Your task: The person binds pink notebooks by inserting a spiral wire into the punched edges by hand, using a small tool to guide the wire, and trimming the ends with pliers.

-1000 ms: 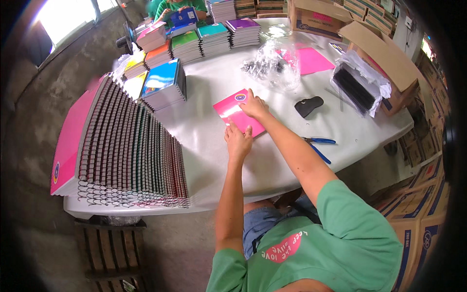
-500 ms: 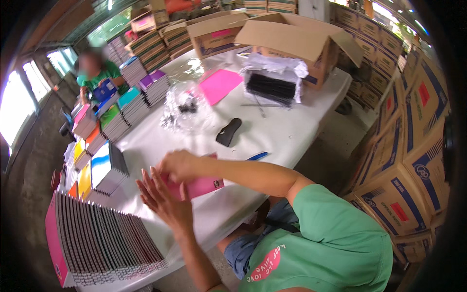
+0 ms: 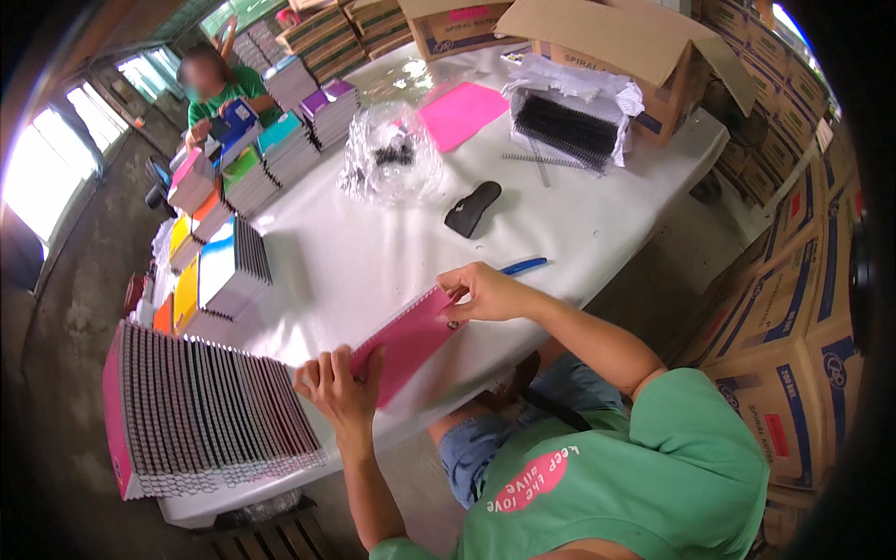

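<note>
A pink notebook (image 3: 411,347) with small holes along its far edge is gripped at both ends. My left hand (image 3: 338,387) closes around its left end, thumb over the cover. At the other end my right hand (image 3: 487,291) pinches the corner of the holed edge between thumb and fingers. The notebook is tilted, with its near part over the table edge. Beyond my right hand lies a slim blue pen-like tool (image 3: 524,266), and farther off a black rounded object (image 3: 473,208). Left of my left hand stands a long row of spiral-bound notebooks (image 3: 219,406) with a pink cover outermost.
Bright notebook stacks (image 3: 233,266) line the table's left side; a person (image 3: 233,103) handles a blue notebook there. Crumpled clear plastic (image 3: 387,159), a pink sheet (image 3: 464,114), black binding spirals (image 3: 569,131) and an open carton (image 3: 616,61) lie farther back. Stacked cartons (image 3: 784,373) rise on the right.
My right hand has moved from beside my left hand to the notebook's right end. My left hand has closed on its left end. The notebook is now tilted up. The view has shifted too.
</note>
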Motion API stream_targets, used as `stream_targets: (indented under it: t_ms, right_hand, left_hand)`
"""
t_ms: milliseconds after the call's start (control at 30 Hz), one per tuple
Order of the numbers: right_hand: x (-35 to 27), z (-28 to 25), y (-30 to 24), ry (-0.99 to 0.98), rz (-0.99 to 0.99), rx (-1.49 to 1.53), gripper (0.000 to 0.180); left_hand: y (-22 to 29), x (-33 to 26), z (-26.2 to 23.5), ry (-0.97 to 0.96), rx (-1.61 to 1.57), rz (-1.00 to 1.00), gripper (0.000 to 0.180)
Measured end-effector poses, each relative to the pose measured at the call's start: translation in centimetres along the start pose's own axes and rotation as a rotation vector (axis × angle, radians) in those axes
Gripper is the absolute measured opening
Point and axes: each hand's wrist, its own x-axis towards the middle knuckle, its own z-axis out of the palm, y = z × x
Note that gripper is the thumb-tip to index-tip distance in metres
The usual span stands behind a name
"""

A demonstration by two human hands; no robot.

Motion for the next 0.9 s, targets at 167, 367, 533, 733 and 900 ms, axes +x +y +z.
stream_targets:
  t_ms: [167,367,533,733,900]
  right_hand:
    - [-1.1,1.4,0.1,0.106,0.157,0.089,0.017]
    - [0.4,-10.0,2.7,-0.124,0.051,0.212,0.038]
    - [4.1,-27.0,11.2,0.840,0.511,-0.719,0.034]
    - [6.4,-28.5,13.0,0.669,0.836,-0.720,0.039]
    - [6.8,-31.9,10.5,0.423,0.804,-1.059,0.038]
  left_hand:
    - [7.0,3.4,-0.3,-0.007,0.083,0.048,0.028]
    - [6.6,2.4,3.0,0.023,-0.129,0.111,0.020]
    - [7.7,2.6,1.2,0.057,-0.184,0.169,0.023]
    - [7.1,0.0,2.9,0.136,-0.056,0.228,0.027]
    - [8.3,-0.5,4.0,0.088,-0.002,0.034,0.041]
